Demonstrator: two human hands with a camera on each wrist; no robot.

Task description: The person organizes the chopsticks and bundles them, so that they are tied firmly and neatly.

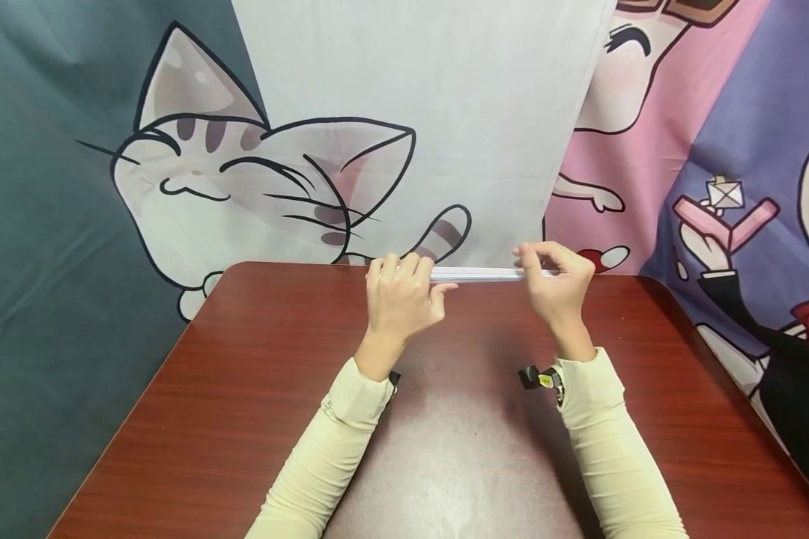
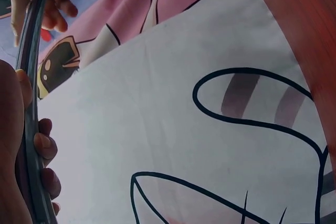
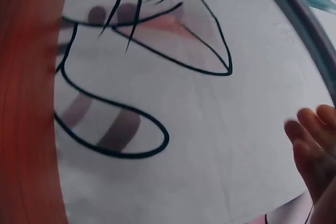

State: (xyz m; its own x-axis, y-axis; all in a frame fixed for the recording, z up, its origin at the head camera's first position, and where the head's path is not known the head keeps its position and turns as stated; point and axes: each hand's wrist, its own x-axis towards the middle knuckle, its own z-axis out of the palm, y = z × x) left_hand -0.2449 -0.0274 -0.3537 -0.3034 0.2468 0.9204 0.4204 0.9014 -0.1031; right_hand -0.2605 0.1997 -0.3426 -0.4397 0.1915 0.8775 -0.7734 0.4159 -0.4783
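Note:
A long, thin white strip (image 1: 479,275) with fine lengthwise lines, like a stack of layers seen edge-on, is held level near the far table edge. My left hand (image 1: 401,288) grips its left end, fingers curled over the top and thumb pointing right. At the other end, my right hand (image 1: 558,284) pinches it between thumb and fingers. In the left wrist view the strip (image 2: 39,182) looks dark grey, with left fingertips (image 2: 47,148) wrapping around its side. In the right wrist view the strip (image 3: 307,24) runs down the right side, above the right fingers (image 3: 304,153).
The reddish-brown wooden table (image 1: 243,389) extends beneath both arms. Behind it hangs a cloth backdrop (image 1: 499,112) printed with a cartoon cat and other figures, close to the far edge. Small dark devices (image 1: 529,377) are strapped at the wrists by the cream sleeves (image 1: 589,397).

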